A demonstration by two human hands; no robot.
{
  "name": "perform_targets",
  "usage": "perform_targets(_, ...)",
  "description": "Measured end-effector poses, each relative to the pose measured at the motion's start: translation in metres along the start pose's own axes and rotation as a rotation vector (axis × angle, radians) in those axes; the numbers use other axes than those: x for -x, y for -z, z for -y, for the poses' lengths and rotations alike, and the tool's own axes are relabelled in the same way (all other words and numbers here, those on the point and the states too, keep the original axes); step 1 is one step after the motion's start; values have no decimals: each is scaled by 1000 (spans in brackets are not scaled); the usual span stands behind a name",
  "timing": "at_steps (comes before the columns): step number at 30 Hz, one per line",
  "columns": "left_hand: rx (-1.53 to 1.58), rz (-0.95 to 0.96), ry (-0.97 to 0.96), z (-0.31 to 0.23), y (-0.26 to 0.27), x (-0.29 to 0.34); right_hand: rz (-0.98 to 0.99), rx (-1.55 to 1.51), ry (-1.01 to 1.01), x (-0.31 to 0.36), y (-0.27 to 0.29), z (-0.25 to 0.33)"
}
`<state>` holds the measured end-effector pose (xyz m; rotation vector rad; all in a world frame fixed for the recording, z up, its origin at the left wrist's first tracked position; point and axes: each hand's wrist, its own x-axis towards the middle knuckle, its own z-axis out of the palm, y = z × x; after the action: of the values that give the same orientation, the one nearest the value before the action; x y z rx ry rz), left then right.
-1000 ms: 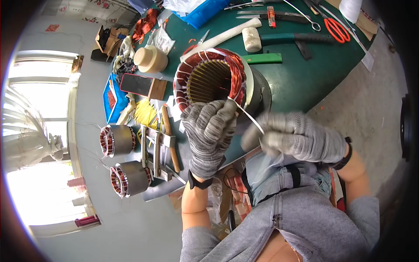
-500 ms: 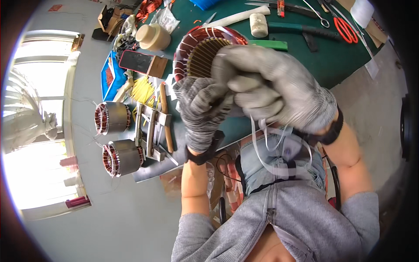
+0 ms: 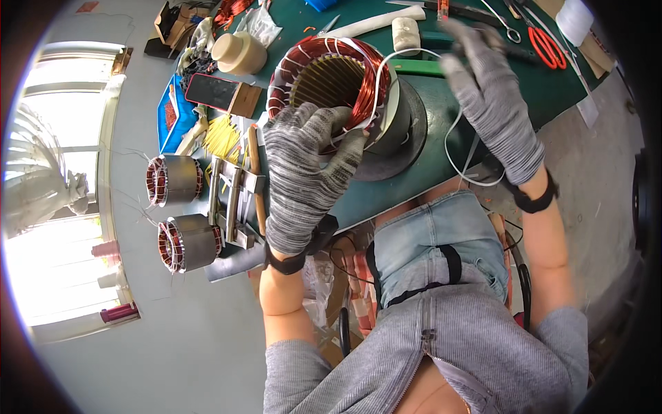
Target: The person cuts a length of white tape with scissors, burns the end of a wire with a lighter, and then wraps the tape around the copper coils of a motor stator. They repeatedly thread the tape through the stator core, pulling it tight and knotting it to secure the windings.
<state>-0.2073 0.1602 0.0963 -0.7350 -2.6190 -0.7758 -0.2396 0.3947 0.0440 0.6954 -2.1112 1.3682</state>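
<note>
Before me a motor stator, with red-brown copper coils and white lacing around its rim, sits tilted on a round dark base. My left hand, in a grey knitted glove, grips its near rim, the thumb outside and fingers reaching over the edge. A white lacing cord arcs from the coil end to my right hand, also gloved, raised to the right of the stator. The cord passes at the thumb and fingers, then loops below the hand. Motion smears those fingertips; the hand seems to hold the cord.
Two smaller stators stand at the left edge, beside metal bars and yellow sleeving. A phone leans on a wooden block. Red-handled scissors, a whitish cylinder and a green strip lie beyond.
My hands have come apart: the right swung up and right, drawing the white cord along, while the left moved down and took hold of the stator's rim. More of the stator shows.
</note>
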Motion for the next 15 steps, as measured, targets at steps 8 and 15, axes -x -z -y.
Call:
perform_targets(8,137,135,191,0,9,-1,-40,120,-60,35,-45,48)
perform_targets(15,-157,335,-35,1,24,-14,-127,45,-31,28,-82,45)
